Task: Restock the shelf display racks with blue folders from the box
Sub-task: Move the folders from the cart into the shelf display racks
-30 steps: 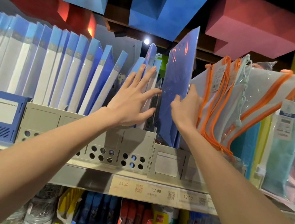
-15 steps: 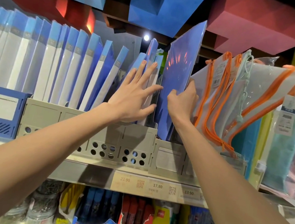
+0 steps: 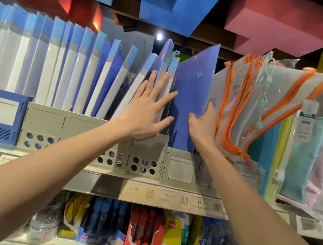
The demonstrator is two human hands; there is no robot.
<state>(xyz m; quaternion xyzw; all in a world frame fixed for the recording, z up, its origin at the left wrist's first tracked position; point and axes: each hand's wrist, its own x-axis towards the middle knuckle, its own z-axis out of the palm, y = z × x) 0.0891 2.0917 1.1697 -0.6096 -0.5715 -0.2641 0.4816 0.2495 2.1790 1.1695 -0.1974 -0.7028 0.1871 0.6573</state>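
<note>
Fingers (image 3: 159,87) of the left hand (image 3: 146,117) are straight and spread, pressing flat against the leaning folders (image 3: 119,84) in the grey rack (image 3: 81,130). The right hand (image 3: 204,127) pinches the right edge of the blue folder (image 3: 193,84): thumb on the front face, other fingers hidden behind. The blue folder stands tilted in the rack, between the leaning folders and the orange-zipped pouches (image 3: 245,107), on the shelf (image 3: 102,185).
</note>
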